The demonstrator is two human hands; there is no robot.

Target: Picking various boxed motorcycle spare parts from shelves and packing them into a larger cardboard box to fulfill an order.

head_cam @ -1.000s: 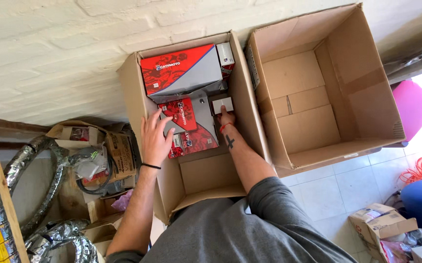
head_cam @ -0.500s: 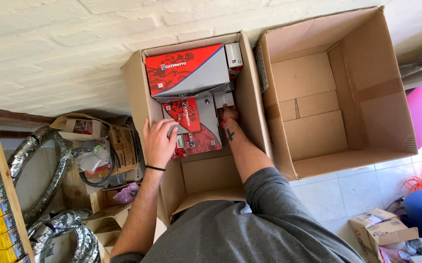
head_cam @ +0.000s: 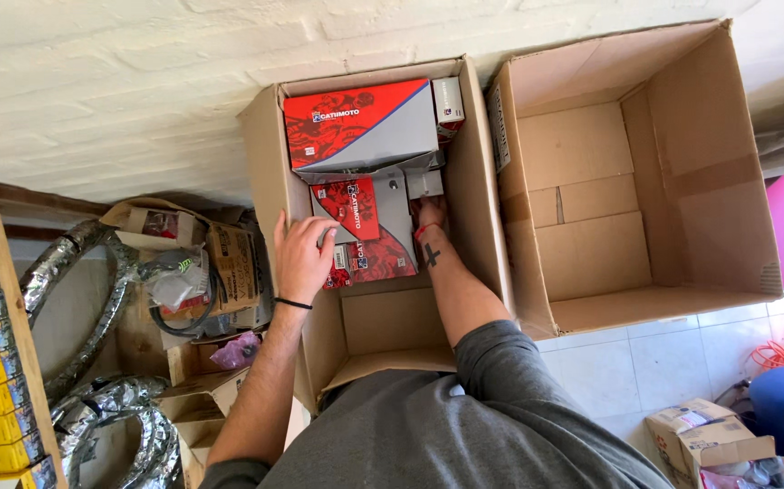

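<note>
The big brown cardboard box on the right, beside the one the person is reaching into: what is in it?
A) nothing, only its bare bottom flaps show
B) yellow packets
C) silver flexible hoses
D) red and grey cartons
A: the big brown cardboard box on the right shows only its bare bottom flaps, while the red and grey cartons sit in the neighbouring box.

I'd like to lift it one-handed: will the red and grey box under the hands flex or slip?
The red and grey box looks like stiff, flat-sided cardboard, so probably rigid. Its glossy print may be slippery. Both hands, left hand and right hand, flank it.
</note>
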